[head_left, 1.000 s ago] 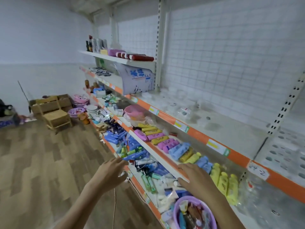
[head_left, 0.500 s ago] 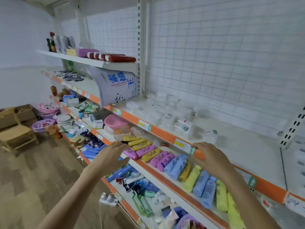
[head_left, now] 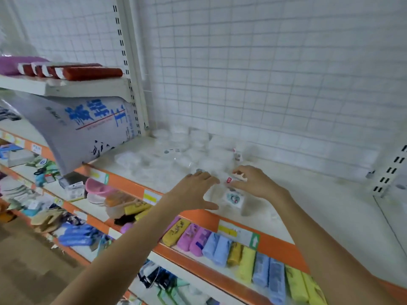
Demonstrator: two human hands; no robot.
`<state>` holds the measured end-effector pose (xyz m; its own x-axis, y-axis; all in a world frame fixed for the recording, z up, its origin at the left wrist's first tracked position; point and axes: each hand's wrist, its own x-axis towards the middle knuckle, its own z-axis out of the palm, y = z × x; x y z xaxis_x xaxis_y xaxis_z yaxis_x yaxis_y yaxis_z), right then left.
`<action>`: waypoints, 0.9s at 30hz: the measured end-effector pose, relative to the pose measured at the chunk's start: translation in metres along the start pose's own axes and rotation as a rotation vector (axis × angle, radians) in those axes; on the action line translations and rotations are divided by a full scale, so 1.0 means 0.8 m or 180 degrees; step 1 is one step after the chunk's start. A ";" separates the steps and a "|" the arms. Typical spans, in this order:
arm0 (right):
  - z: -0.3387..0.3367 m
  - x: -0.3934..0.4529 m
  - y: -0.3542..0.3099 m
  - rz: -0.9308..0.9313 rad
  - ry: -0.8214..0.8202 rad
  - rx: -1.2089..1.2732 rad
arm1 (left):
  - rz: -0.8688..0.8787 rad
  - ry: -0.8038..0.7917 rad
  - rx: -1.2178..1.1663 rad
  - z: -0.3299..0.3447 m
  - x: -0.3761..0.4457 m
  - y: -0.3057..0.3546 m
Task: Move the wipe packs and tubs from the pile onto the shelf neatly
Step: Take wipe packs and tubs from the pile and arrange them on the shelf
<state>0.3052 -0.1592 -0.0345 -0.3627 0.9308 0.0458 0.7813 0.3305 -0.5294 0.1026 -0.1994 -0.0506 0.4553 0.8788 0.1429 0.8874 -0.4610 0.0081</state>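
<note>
Shelf (head_left: 319, 208): pile of clear tubs (head_left: 176, 148), contents indiscernible. Labelled clear tub (head_left: 234, 198) near the front edge, between both hands. Left hand (head_left: 196, 190) spread, empty. Right hand (head_left: 255, 183) pinching small pack (head_left: 239, 175).

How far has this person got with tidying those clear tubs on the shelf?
Barely begun, it seems. The clear tubs lie in a loose heap at the back of the shelf. The right hand pinches a small white piece; the left hand is open beside a labelled tub. No neat row shows.

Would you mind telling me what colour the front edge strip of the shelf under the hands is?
Orange, with white and yellow price labels on it; the shelf edge strip shows clearly in the head view.
</note>
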 end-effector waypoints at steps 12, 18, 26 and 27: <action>-0.020 0.026 0.024 0.0873 0.0178 0.0793 | 0.0906 -0.0468 -0.1436 -0.009 0.104 -0.045; -0.033 0.031 0.013 0.1158 0.0801 0.1623 | 0.0887 -0.0741 -0.2652 -0.055 0.147 -0.099; 0.014 0.084 -0.043 0.1018 0.1326 0.2631 | 0.0923 -0.0391 -0.2829 -0.058 0.165 -0.169; 0.021 0.092 -0.049 0.1026 0.1408 0.2634 | 0.1010 -0.0390 -0.2820 -0.054 0.164 -0.171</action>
<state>0.2397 -0.1059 -0.0245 0.1588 0.9871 0.0183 0.1471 -0.0053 -0.9891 0.0379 -0.0267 0.0095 0.7149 0.6800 0.1629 0.3655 -0.5620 0.7420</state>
